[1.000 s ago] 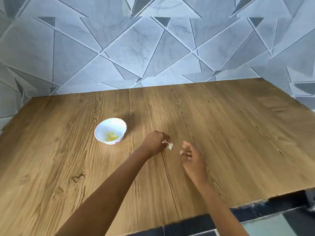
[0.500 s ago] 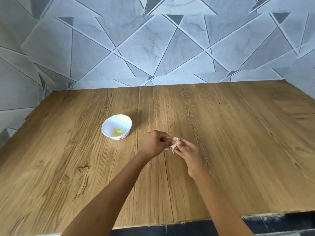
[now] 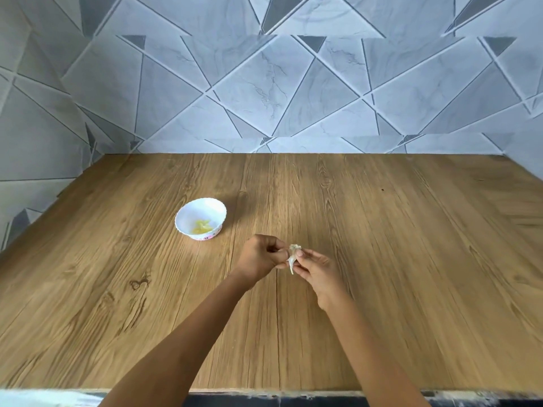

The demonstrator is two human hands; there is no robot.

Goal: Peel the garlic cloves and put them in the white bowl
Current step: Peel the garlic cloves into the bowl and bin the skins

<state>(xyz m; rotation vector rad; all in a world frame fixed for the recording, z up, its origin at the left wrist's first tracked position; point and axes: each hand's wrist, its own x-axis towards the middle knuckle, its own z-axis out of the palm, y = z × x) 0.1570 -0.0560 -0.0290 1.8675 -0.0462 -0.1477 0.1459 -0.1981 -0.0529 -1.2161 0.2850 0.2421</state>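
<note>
You are pinching the garlic clove [image 3: 292, 257] between both hands: left hand [image 3: 260, 256] and right hand [image 3: 316, 267] fingertips are closing on it (papery skin showing), right of the white bowl [image 3: 201, 217].

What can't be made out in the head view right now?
Head view: garlic clove is mostly covered by the fingers of the left hand and right hand; how much skin remains is unclear.
Head view: yellowish pieces in the white bowl are too small to count.
Head view: pale patch at the bottom left corner is blurred and cut by the frame edge.
</note>
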